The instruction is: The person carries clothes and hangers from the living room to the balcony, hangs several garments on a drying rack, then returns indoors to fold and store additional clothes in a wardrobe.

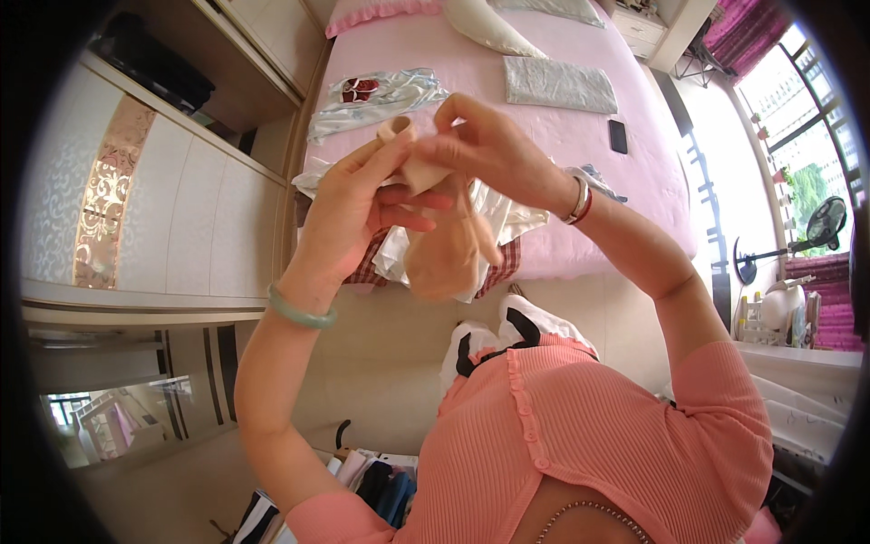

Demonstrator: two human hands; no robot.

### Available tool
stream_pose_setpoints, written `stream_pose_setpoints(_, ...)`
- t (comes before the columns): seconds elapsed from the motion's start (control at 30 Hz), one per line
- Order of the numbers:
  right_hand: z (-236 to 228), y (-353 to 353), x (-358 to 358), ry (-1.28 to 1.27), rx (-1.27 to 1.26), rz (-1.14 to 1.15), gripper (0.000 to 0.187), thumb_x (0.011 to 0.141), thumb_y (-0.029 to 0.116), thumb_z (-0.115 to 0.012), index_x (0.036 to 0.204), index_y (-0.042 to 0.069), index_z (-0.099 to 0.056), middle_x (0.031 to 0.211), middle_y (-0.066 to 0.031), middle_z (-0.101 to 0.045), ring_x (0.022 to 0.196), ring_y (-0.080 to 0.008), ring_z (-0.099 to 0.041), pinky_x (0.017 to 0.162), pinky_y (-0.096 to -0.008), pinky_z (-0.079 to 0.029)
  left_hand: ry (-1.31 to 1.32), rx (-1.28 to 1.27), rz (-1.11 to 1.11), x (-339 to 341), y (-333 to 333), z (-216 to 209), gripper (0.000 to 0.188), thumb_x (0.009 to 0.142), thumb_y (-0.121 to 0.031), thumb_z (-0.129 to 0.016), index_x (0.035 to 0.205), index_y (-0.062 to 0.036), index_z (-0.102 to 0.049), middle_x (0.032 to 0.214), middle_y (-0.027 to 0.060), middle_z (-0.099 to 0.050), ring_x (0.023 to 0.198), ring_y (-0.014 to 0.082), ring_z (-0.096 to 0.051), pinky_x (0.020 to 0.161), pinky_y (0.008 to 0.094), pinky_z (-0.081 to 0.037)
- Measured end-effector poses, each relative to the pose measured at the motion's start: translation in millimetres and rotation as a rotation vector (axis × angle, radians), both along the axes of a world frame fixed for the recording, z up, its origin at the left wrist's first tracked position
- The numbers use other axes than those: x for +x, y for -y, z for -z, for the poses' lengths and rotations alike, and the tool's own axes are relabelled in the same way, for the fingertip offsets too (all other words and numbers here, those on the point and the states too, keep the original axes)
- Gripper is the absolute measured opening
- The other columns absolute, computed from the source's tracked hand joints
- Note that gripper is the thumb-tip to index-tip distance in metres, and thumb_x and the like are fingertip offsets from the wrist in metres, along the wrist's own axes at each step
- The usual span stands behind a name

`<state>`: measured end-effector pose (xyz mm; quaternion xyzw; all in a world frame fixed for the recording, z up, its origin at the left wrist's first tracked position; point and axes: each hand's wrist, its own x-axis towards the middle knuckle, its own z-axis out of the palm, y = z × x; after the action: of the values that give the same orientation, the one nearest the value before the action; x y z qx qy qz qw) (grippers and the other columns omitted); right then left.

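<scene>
A thin, stretchy beige stocking hangs between my hands, its upper part bunched into a roll with a round opening. My left hand, with a pale green bangle at the wrist, pinches the roll from the left between thumb and fingers. From the right, my right hand has its thumb and fingers curled on the upper side of the same roll. Beneath the hanging part, white clothing and a red plaid cloth lie on the near edge of the bed.
The pink bed spreads out ahead. On it are a folded patterned cloth with a dark red item, a grey-white pillow and a black phone. Wardrobe doors stand at the left; a black fan at the right.
</scene>
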<state>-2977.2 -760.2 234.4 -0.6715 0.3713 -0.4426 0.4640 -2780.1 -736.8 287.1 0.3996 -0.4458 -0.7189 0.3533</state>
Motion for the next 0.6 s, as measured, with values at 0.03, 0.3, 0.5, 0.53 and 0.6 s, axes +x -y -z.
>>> stream_pose_setpoints(0.03,-3,-5,4,0.034,0.024,-0.082,0.031,0.090,0.029,-0.069,0.095,0.004,-0.052,0.084,-0.0028,-0.060,0.076,-0.0040,-0.053,0.064,-0.0232,-0.047,0.020,-0.029,0.013,-3,2,-1,0.034,0.095,-0.030,-0.058,0.109,0.0006,-0.062,0.092,0.0120,-0.068,0.075,0.0212,-0.071,0.058,0.0277,-0.059)
stream_pose_setpoints(0.3,-10,-4,-21,-0.047,-0.101,-0.021,0.025,0.087,0.016,-0.071,0.099,0.004,-0.053,0.088,0.0013,-0.058,0.082,-0.0031,-0.049,0.069,-0.0231,-0.043,0.601,-0.862,-0.066,18,22,5,0.076,0.081,-0.043,-0.074,0.141,-0.0078,-0.042,0.131,0.0141,-0.053,0.118,0.0196,-0.054,0.088,0.0307,-0.048)
stream_pose_setpoints(0.5,-23,-1,-35,-0.092,-0.299,-0.057,0.020,0.087,0.010,-0.069,0.097,0.003,-0.052,0.085,0.0038,-0.051,0.081,-0.0044,-0.048,0.071,-0.0214,-0.041,0.039,-0.254,0.409,5,30,40,0.097,0.077,-0.047,-0.078,0.147,-0.0032,-0.028,0.142,0.0112,-0.043,0.133,0.0197,-0.039,0.106,0.0363,-0.034)
stream_pose_setpoints(0.53,-25,-2,-36,-0.082,-0.330,-0.068,0.020,0.087,0.009,-0.069,0.097,0.003,-0.052,0.085,0.0038,-0.050,0.081,-0.0048,-0.048,0.072,-0.0214,-0.041,0.059,-0.067,0.413,11,30,46,0.074,0.083,-0.040,-0.074,0.139,-0.0033,-0.043,0.133,0.0074,-0.052,0.126,0.0165,-0.047,0.102,0.0339,-0.039)
stream_pose_setpoints(0.6,-26,-3,-39,-0.083,-0.423,-0.009,0.020,0.087,0.010,-0.070,0.097,0.002,-0.054,0.085,0.0035,-0.049,0.080,-0.0057,-0.047,0.072,-0.0216,-0.041,-0.039,-0.084,0.230,7,27,56,0.055,0.087,-0.033,-0.072,0.131,-0.0054,-0.051,0.124,0.0053,-0.058,0.117,0.0139,-0.053,0.097,0.0318,-0.043)
